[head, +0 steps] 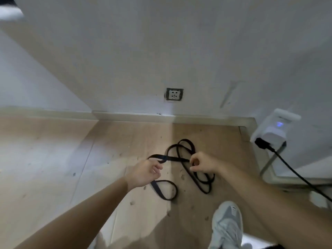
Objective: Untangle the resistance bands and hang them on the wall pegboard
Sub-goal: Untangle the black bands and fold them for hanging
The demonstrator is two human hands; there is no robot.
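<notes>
Both hands pinch the long black rubber resistance bands (181, 159) over the wooden floor (53, 159): left hand (145, 172), right hand (202, 163). A strand stretches sideways between them; tangled loops, probably, hang beyond.

The resistance bands (181, 159) are held between left hand (146, 172) and right hand (203, 163), before the wall socket (174, 94).

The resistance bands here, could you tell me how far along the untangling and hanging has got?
Early stage. Nothing looks done: the black resistance bands are looped over one another above the wooden floor. In hand: the left hand and the right hand each grip a strand, with a stretch taut between them. Left: separating the loops and hanging them; no pegboard is in view, only a wall with a socket.
</notes>
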